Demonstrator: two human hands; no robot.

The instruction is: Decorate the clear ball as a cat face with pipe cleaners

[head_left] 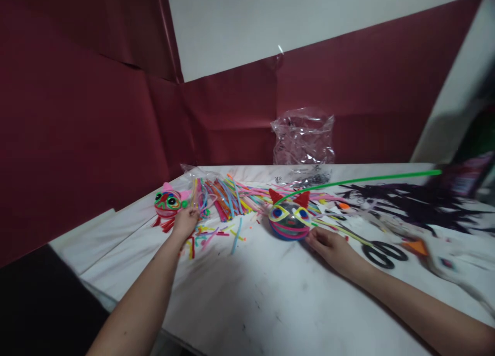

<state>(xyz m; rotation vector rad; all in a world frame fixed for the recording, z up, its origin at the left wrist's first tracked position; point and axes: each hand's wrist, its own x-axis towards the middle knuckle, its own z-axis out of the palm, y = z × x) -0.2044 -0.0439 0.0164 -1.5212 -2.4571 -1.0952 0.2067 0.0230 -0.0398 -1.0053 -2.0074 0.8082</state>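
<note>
My right hand (325,242) pinches the lower right side of a clear ball figure (289,223) wrapped in pipe cleaners. It has red pointed ears, yellow-rimmed blue eyes and a pink band for a mouth. A long green pipe cleaner (359,181) slants up to the right from behind its head. At the left, my left hand (186,223) has its fingers curled beside a second ball figure (168,204), which is red and pink with green-ringed eyes. The fingertips are partly hidden, and I cannot tell whether they grip that figure.
Loose pipe cleaners (228,196) lie behind the hands, with cut scraps (209,237) in front. Black-handled scissors (382,254) rest at the right. Further back are dark purple strips (410,204) and a clear plastic bag (303,137). The white table (247,299) meets a dark red covered wall.
</note>
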